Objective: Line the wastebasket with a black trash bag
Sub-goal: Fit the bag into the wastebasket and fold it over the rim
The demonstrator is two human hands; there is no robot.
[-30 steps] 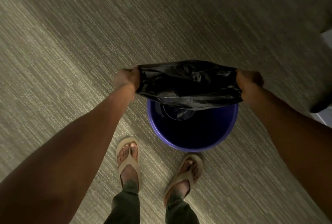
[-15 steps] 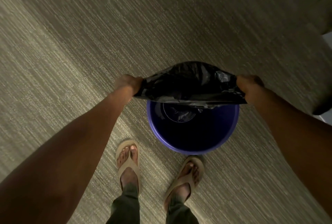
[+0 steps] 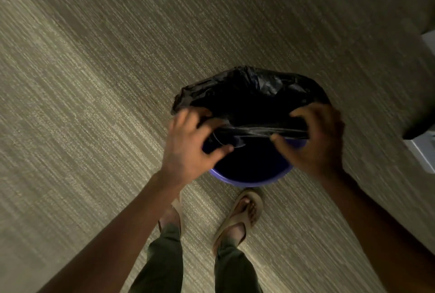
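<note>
A round blue wastebasket stands on the carpet just ahead of my feet. A black trash bag is draped over its far rim and hides that side. The bag's near edge is stretched as a taut band across the opening. My left hand grips the left end of that band, fingers curled over the plastic. My right hand holds the right end the same way. Only the near arc of the blue rim shows; the inside is dark.
Striped grey-beige carpet covers the floor all around. My two sandalled feet stand right behind the basket. A pale piece of furniture with a dark edge sits at the right border.
Both hands have lowered the bag from above the basket onto it. Its far side now covers the far rim, and the hands have turned palm-down over the near edge.
</note>
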